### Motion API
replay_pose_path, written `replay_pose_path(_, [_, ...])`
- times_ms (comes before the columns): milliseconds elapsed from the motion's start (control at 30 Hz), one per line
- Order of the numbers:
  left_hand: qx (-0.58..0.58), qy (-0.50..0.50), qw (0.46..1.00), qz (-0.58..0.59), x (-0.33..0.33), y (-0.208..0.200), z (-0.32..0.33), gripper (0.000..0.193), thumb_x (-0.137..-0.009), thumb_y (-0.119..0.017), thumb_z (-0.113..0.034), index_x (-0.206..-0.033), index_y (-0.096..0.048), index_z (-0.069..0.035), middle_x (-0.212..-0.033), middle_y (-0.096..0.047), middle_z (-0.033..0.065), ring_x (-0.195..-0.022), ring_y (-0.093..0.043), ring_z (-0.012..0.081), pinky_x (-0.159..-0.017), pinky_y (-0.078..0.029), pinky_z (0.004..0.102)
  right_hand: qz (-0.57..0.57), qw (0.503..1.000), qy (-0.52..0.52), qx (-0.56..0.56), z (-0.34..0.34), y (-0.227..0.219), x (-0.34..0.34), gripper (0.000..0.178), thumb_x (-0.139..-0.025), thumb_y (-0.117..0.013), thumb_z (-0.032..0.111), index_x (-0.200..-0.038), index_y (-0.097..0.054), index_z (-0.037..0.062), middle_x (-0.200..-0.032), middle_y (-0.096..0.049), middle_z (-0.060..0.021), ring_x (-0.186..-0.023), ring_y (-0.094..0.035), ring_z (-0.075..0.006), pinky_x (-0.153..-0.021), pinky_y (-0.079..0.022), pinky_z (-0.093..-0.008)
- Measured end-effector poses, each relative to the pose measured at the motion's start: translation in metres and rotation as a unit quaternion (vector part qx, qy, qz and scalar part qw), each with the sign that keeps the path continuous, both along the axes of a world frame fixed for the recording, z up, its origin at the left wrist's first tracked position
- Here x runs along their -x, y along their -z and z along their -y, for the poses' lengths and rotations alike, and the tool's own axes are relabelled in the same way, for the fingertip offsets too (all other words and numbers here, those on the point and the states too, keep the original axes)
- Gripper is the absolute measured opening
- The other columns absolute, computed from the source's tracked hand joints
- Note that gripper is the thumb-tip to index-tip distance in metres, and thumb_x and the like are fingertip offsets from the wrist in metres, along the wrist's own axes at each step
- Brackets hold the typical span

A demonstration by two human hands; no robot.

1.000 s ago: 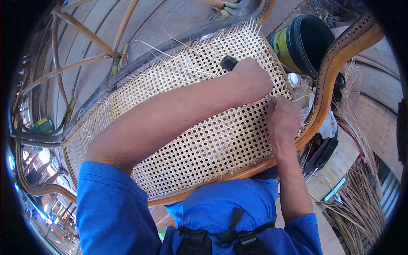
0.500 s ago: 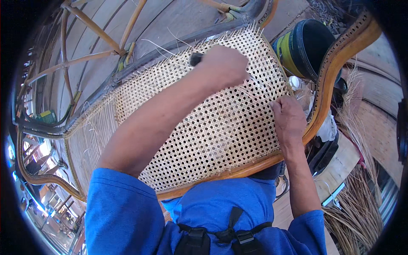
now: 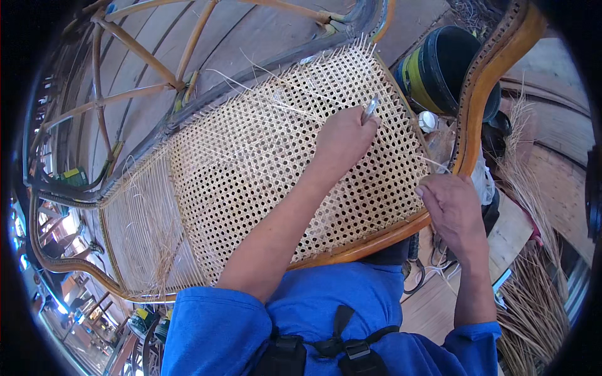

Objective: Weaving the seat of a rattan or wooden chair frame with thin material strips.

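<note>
A woven cane panel (image 3: 301,163) with an open hole pattern lies in front of me in a curved wooden chair frame (image 3: 473,81). My left hand (image 3: 343,139) is closed above the panel's upper right part, round a hand tool whose shiny metal end (image 3: 371,108) sticks out past the fingers. The rest of the tool is hidden in the fist. At the panel's right edge, beside the frame, my right hand (image 3: 456,210) is closed with its thumb pressed on the fingers. A pale cane strand (image 3: 437,165) runs from the weave to this hand.
Loose cane ends (image 3: 251,88) stick up along the far edge. Left of the weave are parallel strands (image 3: 147,235) without cross weaving. A dark bucket (image 3: 448,69) stands at the back right, and a bundle of cane (image 3: 527,307) lies at the lower right. Cane poles (image 3: 141,53) stand far left.
My left hand has turned over, so the tool's metal end now points away from me instead of the dark handle showing. My right hand has moved right and nearer, off the weave's edge.
</note>
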State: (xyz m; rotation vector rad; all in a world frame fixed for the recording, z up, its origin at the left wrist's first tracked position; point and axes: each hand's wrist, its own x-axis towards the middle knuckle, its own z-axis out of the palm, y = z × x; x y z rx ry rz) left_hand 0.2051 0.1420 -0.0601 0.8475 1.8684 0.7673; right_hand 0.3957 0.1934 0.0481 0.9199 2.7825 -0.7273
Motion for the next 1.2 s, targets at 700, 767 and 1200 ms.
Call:
replay_pose_path(700, [0.048,0.121,0.917,-0.377,0.038,0.032,0.005,0.021,-0.086,-0.050,-0.019,-0.085,-0.066,-0.005,-0.093,-0.062,0.0135,-0.079,-0.065,0.0284,-0.069,-0.052,0.0394,-0.032,0.968,0.210,0.133,-0.016,0.040,-0.029,0.013,-0.079,-0.062,0.010,-0.086,-0.057,0.0006,-0.072,-0.057,-0.0124,-0.066,-0.056,-0.0257,-0.063,-0.046,-0.0337])
replay_pose_path(767, [0.056,0.088,0.917,-0.384,0.047,0.034,0.005,0.022,-0.087,-0.051,-0.021,-0.085,-0.066,-0.005,-0.094,-0.062,0.0135,-0.080,-0.065,0.0288,-0.069,-0.053,0.0394,-0.034,0.976,0.191,0.101,-0.013,0.044,-0.019,0.014,-0.078,-0.063,0.008,-0.090,-0.057,0.0019,-0.076,-0.058,-0.0125,-0.070,-0.057,-0.0289,-0.066,-0.047,-0.0355])
replay_pose_path(1200, [0.156,-0.020,0.892,-0.424,0.142,0.059,0.012,0.026,-0.086,-0.050,-0.026,-0.093,-0.066,-0.007,-0.100,-0.063,0.0149,-0.091,-0.063,0.0342,-0.075,-0.050,0.0437,-0.113,0.994,0.009,-0.006,-0.026,0.085,-0.006,0.015,-0.078,-0.062,0.003,-0.092,-0.058,0.0068,-0.086,-0.057,-0.0121,-0.085,-0.055,-0.0316,-0.074,-0.046,-0.0380])
